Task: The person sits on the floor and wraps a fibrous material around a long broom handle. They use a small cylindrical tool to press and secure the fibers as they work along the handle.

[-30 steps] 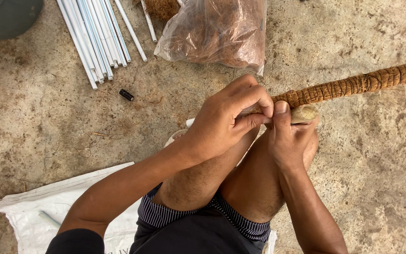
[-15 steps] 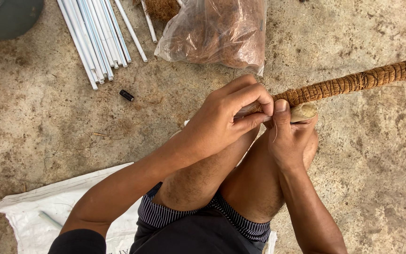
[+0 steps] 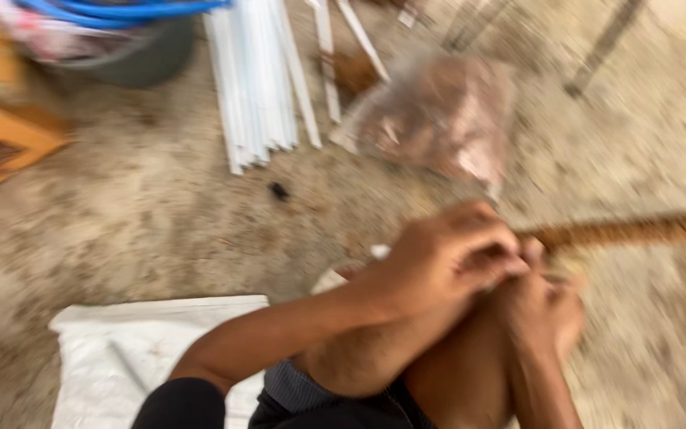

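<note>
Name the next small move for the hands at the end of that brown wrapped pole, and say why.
Probably draw the wrap tight: the left hand pinches at the end of the brown wrapped pole while the right hand grips beneath it. Blur hides the fingers' detail.

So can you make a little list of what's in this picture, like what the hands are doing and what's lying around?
left hand: fingers pinched at the end of the brown wrapped pole
right hand: closed under that same end
clear bag: brown stuff inside, on the floor above the hands
white sticks: bundle, top middle
white sack: flat, bottom left
sharpness: blurry
</note>
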